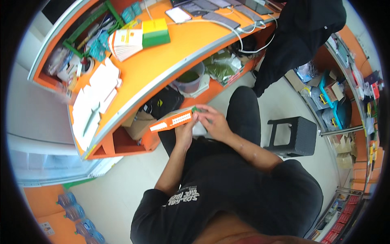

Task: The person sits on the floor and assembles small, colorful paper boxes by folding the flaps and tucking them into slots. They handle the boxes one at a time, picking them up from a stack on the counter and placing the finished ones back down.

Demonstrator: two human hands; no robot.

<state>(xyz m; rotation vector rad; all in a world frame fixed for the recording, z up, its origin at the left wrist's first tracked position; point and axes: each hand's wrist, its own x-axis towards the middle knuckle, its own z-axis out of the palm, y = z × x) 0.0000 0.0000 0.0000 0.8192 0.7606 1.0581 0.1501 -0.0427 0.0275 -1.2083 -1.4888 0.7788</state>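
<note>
Hands meet below the orange counter [162, 73]: our left hand [185, 132] clamps the orange box [172, 121], long axis leftward, right hand [213, 122] fingers pinching its right end.

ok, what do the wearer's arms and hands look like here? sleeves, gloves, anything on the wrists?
Both hands are bare: no gloves on the left hand or the right hand. The forearms are uncovered too. The person wears a black short-sleeved t-shirt with a white print near the left sleeve. No watch, band or ring is visible, though the wrists are small in this view.
</note>
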